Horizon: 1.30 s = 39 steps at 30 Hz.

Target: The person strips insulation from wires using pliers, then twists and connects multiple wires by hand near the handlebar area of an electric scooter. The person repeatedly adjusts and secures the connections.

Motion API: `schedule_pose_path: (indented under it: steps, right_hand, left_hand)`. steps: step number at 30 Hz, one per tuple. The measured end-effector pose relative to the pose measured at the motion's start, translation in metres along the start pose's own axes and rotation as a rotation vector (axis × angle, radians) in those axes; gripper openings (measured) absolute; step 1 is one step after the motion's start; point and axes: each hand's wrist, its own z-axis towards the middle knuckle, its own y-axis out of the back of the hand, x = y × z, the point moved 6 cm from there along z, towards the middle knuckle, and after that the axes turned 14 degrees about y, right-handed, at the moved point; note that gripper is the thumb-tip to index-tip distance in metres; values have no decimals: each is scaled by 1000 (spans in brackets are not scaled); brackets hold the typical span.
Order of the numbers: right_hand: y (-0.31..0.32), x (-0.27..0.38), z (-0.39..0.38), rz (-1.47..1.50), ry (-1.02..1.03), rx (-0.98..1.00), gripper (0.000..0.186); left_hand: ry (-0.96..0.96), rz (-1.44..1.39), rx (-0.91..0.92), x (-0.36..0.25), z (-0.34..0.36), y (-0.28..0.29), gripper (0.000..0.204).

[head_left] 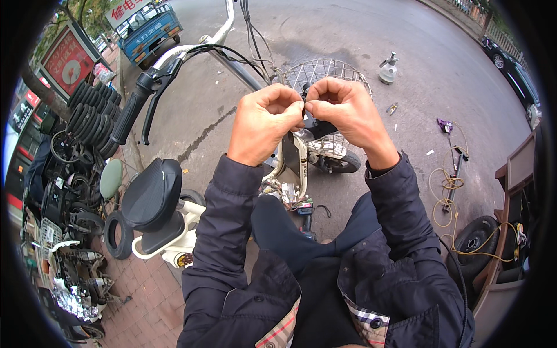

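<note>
My left hand (262,124) and my right hand (353,115) meet in front of me, above a white electric bike. Thumb and forefinger of each are pinched together, tips almost touching. Whatever they hold, if anything, is too small to make out. Behind the hands is the bike's wire basket (325,66), partly hidden by them. The white handlebar (223,30) with its black grip (132,113) and brake lever (152,113) reaches out to the left. Below the hands, loose wires and connectors (284,191) show in the bike's open lower body, next to a cordless drill (306,217).
The black saddle (152,194) stands left of my arm. Stacked tyres (93,119) and scrap parts line the left. A spray bottle (389,68) and a yellow hose (449,182) lie ahead and right. A brown cabinet (516,168) and spare wheel (476,238) flank my right.
</note>
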Motion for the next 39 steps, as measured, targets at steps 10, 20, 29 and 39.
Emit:
schedule_pose_path:
  steps: [10, 20, 29, 39]
  right_hand:
    - [-6, -6, 1, -42, -23, 43, 21]
    - [-9, -2, 2, -10, -54, 60, 17]
    - [-10, -3, 3, 88, -92, 74, 12]
    - [-7, -4, 4, 184, -118, 79, 15]
  left_hand:
    - [-23, 25, -6, 6, -5, 8, 13]
    - [-10, 7, 0, 7, -5, 8, 12]
    - [0, -4, 49, 8, -3, 6, 13]
    - [-18, 14, 59, 8, -2, 1, 15]
